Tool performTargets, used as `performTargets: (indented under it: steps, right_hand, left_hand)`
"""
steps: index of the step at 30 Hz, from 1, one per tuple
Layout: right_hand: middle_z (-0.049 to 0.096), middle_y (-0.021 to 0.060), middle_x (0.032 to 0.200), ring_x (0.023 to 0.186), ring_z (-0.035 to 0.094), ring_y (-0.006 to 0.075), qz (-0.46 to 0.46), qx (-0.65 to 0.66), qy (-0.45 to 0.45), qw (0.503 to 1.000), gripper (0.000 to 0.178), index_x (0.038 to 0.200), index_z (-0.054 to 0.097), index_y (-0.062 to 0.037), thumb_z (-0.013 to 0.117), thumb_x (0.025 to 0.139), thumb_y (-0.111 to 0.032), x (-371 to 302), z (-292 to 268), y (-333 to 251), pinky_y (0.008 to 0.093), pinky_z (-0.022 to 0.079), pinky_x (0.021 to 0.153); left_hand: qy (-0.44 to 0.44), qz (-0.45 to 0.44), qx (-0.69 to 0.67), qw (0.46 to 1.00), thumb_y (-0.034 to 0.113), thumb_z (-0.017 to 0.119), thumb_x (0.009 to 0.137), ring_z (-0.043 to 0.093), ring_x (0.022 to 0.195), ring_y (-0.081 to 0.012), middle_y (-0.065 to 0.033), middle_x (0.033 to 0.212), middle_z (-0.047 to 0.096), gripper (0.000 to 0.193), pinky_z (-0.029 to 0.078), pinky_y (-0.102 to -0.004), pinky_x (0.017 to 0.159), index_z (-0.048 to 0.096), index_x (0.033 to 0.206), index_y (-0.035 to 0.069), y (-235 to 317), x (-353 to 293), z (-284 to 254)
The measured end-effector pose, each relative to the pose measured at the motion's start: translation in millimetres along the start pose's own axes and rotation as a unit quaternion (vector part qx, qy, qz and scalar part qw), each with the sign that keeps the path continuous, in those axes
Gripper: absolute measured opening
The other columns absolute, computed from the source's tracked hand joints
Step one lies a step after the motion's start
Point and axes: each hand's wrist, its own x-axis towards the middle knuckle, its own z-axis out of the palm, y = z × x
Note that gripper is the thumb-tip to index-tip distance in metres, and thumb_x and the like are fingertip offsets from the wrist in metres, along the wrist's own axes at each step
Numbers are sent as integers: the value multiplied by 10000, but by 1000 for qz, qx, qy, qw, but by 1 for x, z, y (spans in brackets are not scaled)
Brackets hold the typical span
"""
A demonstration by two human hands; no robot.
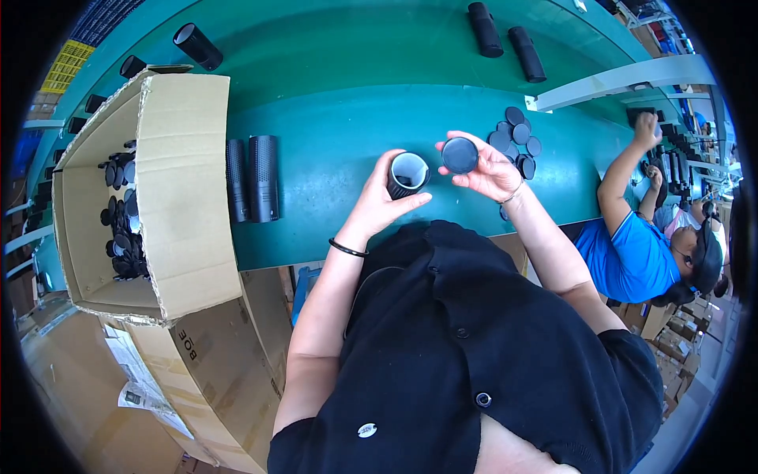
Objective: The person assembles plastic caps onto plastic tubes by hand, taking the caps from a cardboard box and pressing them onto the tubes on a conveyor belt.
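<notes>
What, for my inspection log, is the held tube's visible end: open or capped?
Open: pale interior shows in the black tube; the right hand holds a cap apart.

Gap between tubes (264, 178) and left hand (379, 199)

Left hand (380, 195): black tube (408, 174) | right hand (494, 174): black disc (459, 156) | loose discs (521, 133) on green table (328, 126)
</notes>
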Motion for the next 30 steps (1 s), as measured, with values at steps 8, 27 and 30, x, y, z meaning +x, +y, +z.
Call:
performTargets:
  steps: [8, 27, 30]
  right_hand:
    - [414, 190, 1365, 1112, 547, 323, -52, -23, 50, 997, 709, 1416, 299, -75, 692, 835, -182, 7, 9, 9, 339, 506, 852]
    - [523, 78, 1252, 942, 604, 157, -15, -300, 136, 944, 600, 1346, 453, -64, 705, 801, -75, 21, 43, -7, 249, 478, 829]
    - [527, 69, 1236, 973, 583, 149, -35, -355, 98, 929, 600, 1336, 476, -85, 714, 786, -53, 22, 49, -4, 250, 475, 838]
  left_hand:
    - [-45, -3, -15, 999, 152, 822, 684, 547, 1023, -133, -50, 1092, 576, 618, 448, -297, 899, 501, 1202, 50, 20, -2, 2]
    - [19, -19, -33, 999, 158, 835, 675, 526, 1049, -148, -55, 1108, 540, 687, 441, -297, 905, 426, 1216, 51, 1, 11, -16]
    - [15, -10, -29, 999, 159, 835, 676, 525, 1049, -147, -55, 1106, 538, 678, 440, -299, 906, 428, 1208, 51, 2, 10, -14]
